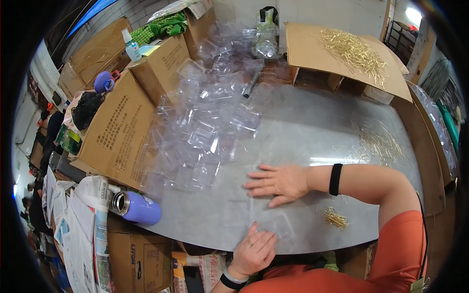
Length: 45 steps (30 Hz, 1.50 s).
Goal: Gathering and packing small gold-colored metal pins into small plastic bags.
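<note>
My right hand (276,184) lies over the grey tabletop (303,127), its fingers stretched apart and pointing left, holding nothing. Closer to the front edge, my left hand (255,250) has its fingers bent and drawn together at the near edge of a clear plastic piece (282,223). That piece is hard to make out against the grey surface. A small bundle of gold-coloured wire pieces (335,218) sits below my right forearm. Beyond my right arm, thin metal wires (378,144) are spread loosely on the table.
Clear plastic boxes (202,132) pile up across the table's left and back. A purple bottle (141,209) lies open at the left edge, beside a large cardboard box (115,132). More gold wires (354,53) top a cardboard sheet (305,46) at the back right.
</note>
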Tool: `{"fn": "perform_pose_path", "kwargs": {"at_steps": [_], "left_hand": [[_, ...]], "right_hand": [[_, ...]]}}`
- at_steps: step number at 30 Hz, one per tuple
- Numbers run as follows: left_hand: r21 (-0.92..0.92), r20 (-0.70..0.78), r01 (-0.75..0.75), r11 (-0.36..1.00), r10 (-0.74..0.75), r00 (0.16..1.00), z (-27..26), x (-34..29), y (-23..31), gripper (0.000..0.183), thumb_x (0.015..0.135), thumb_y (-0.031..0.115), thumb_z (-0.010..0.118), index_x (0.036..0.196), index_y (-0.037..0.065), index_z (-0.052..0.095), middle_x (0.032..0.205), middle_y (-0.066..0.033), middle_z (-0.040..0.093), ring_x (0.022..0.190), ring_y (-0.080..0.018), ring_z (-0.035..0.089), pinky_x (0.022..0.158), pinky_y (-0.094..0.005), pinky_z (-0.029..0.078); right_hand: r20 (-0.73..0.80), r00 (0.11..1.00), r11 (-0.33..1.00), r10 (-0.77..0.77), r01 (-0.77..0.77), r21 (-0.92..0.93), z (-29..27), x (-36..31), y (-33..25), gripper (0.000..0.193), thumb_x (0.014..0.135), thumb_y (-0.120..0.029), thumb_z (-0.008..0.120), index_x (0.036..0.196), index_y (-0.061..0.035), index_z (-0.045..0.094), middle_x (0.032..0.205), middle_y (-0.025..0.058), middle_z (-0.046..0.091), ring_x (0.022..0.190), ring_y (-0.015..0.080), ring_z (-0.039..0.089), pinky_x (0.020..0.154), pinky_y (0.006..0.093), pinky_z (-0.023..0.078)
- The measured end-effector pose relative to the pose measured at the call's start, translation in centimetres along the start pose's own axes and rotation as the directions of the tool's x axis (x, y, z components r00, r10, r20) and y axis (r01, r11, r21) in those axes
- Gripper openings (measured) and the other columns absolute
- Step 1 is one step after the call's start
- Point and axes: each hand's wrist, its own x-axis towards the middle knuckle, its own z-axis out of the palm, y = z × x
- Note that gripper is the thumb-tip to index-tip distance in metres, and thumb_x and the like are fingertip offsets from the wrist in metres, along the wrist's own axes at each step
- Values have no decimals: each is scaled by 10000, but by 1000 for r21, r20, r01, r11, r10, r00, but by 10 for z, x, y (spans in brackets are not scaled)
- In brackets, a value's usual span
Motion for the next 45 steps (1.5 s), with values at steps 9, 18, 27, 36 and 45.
{"fn": "perform_pose_path", "kwargs": {"at_steps": [9,18,27,36,45], "left_hand": [[63,32,-26,998,24,999,0,-1,1,258,797,41,696,1049,-6,720,1069,-103,674,1028,-264,643,1098,-560,453],[181,-71,110,977,-98,993,2,3,23,384,818,10,705,1199,12,659,1257,-145,619,1289,-360,532,1161,-605,332],[6,328,-238,971,223,918,87,76,95,562,859,1,522,1420,-8,512,1486,-190,488,1430,-378,409,1199,-511,315],[89,386,-169,982,122,914,80,59,88,552,858,-10,529,1409,-38,505,1426,-207,515,1351,-417,454,1167,-520,351],[48,311,-140,989,119,943,63,35,82,452,886,22,663,1325,-41,578,1363,-196,554,1277,-402,512,1095,-509,440]], "right_hand": [[126,973,979,194,-201,41,-9,-111,-36,571,1088,-384,414,1584,-111,339,1685,97,232,1554,335,192,1271,523,131],[-279,616,671,737,-719,184,-32,-178,-109,277,970,-59,561,1229,-65,660,1301,139,623,1225,354,568,1029,429,496],[-316,259,288,913,-957,46,-7,-198,-102,220,910,-73,620,1127,-42,633,1072,177,613,1025,369,648,841,442,568],[-290,545,535,787,-836,-120,13,-165,-149,259,805,-52,646,1061,-35,609,1054,180,586,1023,346,631,818,396,577],[-121,419,436,900,-874,216,-14,-213,-167,485,794,-313,825,1040,26,581,1000,229,594,912,418,645,823,476,539]]}}
